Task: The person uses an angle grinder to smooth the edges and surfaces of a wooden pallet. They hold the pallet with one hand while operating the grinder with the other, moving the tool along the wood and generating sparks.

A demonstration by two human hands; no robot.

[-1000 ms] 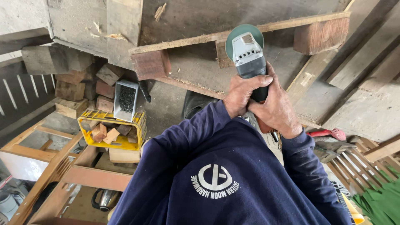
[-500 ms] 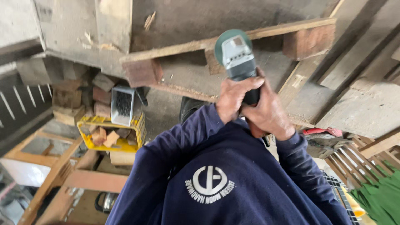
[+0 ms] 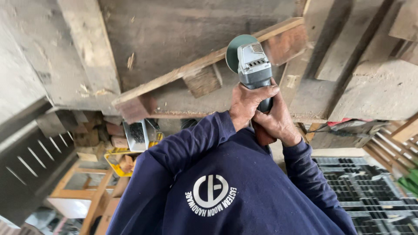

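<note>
A: Both hands are clamping the angle grinder (image 3: 254,69) by its dark handle. The left hand (image 3: 247,102) is wrapping over the top of the grip, and the right hand (image 3: 275,122) is closing round it from the other side, so the two are pressing together with no gap between them.

B: And the grinder is sitting where?

A: It is pointing away from the person's chest, with its green disc guard (image 3: 237,47) lying just against the long wooden slat (image 3: 204,61) of the pallet (image 3: 191,26) in front. Whether the disc is actually biting into the wood cannot be told.

B: What could be going wrong from here?

A: The disc looks to be working close to a wooden block (image 3: 202,80) nailed under the slat. If it catches that block or a hidden nail, the tool may kick back toward the blue sleeves (image 3: 191,139). Both hands are sitting far back on the handle, so holding against a twist would be harder.

B: Anything crowding the work?

A: A second block (image 3: 285,43) is standing just right of the grinder's head. Further left, a yellow crate (image 3: 114,161) of offcuts and a grey box (image 3: 138,135) of dark screws are resting near stacked wood. A black grid mat (image 3: 361,182) is lying at the lower right.
</note>
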